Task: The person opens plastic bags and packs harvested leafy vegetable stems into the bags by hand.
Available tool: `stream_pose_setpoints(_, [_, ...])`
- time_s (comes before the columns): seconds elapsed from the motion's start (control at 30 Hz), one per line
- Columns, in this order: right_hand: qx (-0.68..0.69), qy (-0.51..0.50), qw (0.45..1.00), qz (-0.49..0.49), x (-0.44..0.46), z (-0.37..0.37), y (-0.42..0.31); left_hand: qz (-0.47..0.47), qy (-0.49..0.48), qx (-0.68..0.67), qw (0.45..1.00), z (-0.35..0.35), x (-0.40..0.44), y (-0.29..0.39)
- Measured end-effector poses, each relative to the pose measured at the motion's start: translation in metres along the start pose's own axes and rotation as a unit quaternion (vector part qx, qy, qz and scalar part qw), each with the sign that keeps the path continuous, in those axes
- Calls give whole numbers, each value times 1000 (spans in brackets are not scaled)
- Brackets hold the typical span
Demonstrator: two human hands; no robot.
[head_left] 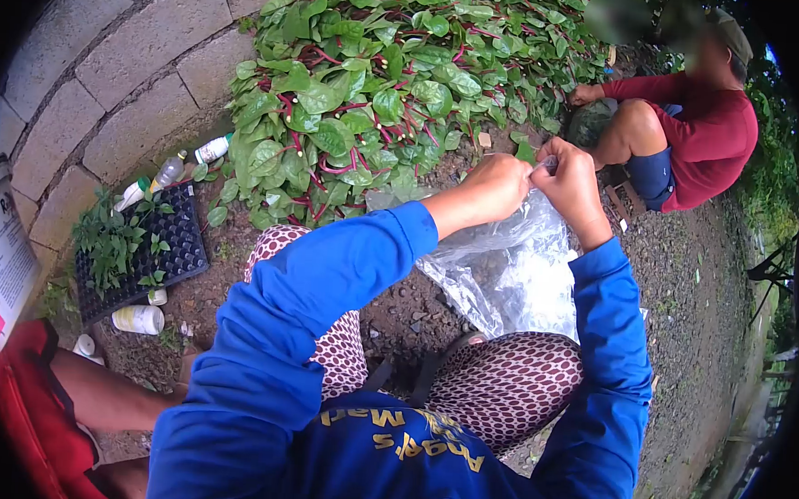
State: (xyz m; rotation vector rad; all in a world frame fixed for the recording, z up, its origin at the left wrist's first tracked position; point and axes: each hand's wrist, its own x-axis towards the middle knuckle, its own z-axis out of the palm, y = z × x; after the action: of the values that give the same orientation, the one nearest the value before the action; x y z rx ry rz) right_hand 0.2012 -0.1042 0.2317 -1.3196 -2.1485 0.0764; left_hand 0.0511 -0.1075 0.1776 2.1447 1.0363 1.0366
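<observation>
My left hand (493, 191) and my right hand (567, 181) are close together in front of me, fingers pinched on the top edge of a clear plastic bag (508, 255). The bag hangs below my hands, crumpled and shiny, above the ground between my knees. A small green leaf (525, 151) shows just beyond my fingers. Past my hands lies a large heap of leafy greens with red stems (371, 94), their cut ends showing here and there.
A concrete block wall (110, 81) curves along the left. Beside it sit a black seedling tray (183, 238) with small plants and several bottles. At right a person in a red shirt (718, 126) crouches by the heap. Another person's leg (107, 397) is at lower left.
</observation>
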Motion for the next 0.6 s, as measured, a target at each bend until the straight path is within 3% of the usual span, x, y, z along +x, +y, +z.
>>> stream_pose_setpoints(0.1, [-41, 12, 999, 6, -4, 1, 29, -9, -103, -29, 994, -2, -3, 10])
stream_pose_setpoints(0.17, [-238, 172, 946, 138, -13, -26, 126, 154, -242, -170, 943, 25, -41, 35])
stream_pose_setpoints(0.2, [-315, 210, 867, 324, -46, -60, 194, 144, -233, -161, 948, 27, -52, 43])
stream_pose_setpoints(0.23, [-324, 143, 815, 459, -108, -95, 274, 134, -214, -147, 956, 22, -54, 45])
stream_pose_setpoints(0.27, [-406, -40, 769, 492, -182, -129, 360, 59, -179, -127, 974, 6, -44, 36])
stream_pose_setpoints(0.33, [-343, -319, 724, 506, -240, -194, 390, -57, -107, -137, 983, -32, -14, 11])
stream_pose_setpoints(0.37, [-275, -330, 718, 547, -250, -213, 394, -40, -47, -122, 991, -35, -1, -9])
stream_pose_setpoints(0.4, [-201, -343, 703, 590, -268, -227, 392, -86, -35, -246, 965, -42, 4, -12])
stream_pose_setpoints(0.47, [-36, -360, 648, 670, -302, -244, 360, -80, -21, -266, 961, -35, 15, -17])
stream_pose_setpoints(0.53, [-66, -355, 731, 579, -310, -245, 332, -59, -14, -260, 964, -23, 23, -9])
stream_pose_setpoints(0.57, [-184, -333, 819, 430, -267, -222, 280, -44, -24, -260, 964, -15, 29, -1])
stream_pose_setpoints(0.6, [-208, -277, 879, 327, -213, -202, 209, -28, -29, -259, 965, -8, 37, 8])
